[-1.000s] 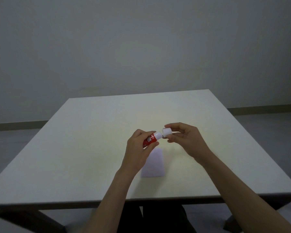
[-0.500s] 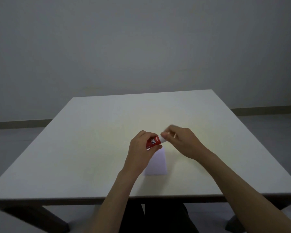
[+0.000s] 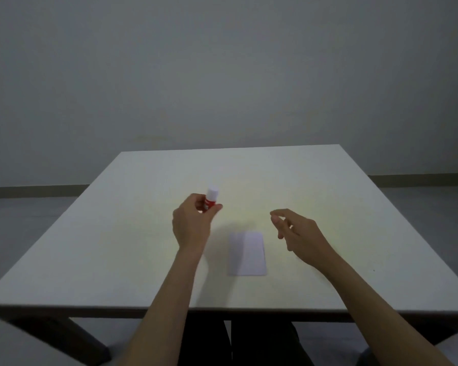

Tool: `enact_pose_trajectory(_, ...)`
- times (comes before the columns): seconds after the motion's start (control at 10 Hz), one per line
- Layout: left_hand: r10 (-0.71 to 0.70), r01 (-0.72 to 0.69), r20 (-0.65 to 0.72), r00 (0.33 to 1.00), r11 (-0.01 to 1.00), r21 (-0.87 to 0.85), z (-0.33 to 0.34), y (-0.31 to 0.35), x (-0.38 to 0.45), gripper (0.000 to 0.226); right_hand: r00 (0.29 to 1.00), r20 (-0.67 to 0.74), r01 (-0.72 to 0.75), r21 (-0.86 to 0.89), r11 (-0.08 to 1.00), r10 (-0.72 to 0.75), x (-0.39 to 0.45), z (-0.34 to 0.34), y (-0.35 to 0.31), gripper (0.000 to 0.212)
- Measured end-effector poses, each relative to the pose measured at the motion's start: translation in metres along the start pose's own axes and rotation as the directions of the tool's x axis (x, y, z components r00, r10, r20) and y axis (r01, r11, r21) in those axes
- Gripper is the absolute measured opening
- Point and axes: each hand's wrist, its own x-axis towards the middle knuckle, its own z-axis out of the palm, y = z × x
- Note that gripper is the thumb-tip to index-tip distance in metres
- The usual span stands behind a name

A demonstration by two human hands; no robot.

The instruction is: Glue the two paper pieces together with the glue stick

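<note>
Left hand (image 3: 189,225): gripping the glue stick (image 3: 210,200), upright, white cap on, at 10 o'clock of the paper (image 3: 247,253). Right hand (image 3: 298,233): empty, fingers loosely spread, at 2 o'clock. Paper: flat on tabletop (image 3: 117,233), apparently one stack. Status: gluing seemingly done; setting the stick down remains.

**Bare arms, no sleeves in view**

We are seeing two bare forearms reaching in from the bottom edge — no sleeve, cuff, watch or ring is showing on either. We are noting the left hand (image 3: 192,225) and the right hand (image 3: 300,235), both uncovered, with slender fingers and no gloves. Below the near edge, between the arms, we are making out dark clothing over the legs — its detail is too dim to tell.
</note>
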Motion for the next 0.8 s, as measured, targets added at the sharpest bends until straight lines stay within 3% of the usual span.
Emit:
enact_pose_trajectory(0.1,-0.13,0.131,-0.112,0.985,0.991,0.002,-0.001,-0.009,0.023,0.032,0.999,0.027,-0.018,-0.01,1.0,0.018,-0.008,0.003,0.008,0.026)
enact_pose_trajectory(0.2,-0.18,0.184,-0.123,0.976,0.983,0.021,0.003,-0.019,0.036,0.036,0.998,0.052,-0.019,-0.016,1.0,0.02,-0.016,0.005,0.012,0.022)
enact_pose_trajectory(0.6,-0.197,0.206,-0.084,0.977,0.971,0.123,0.022,-0.036,0.038,0.032,0.995,0.088,-0.049,0.007,0.999,0.048,-0.016,0.01,0.006,0.019)
enact_pose_trajectory(0.8,-0.202,0.207,-0.054,0.978,0.97,0.124,0.022,-0.04,0.034,0.044,0.996,0.077,-0.054,0.026,0.998,0.052,-0.016,0.019,0.01,0.018)
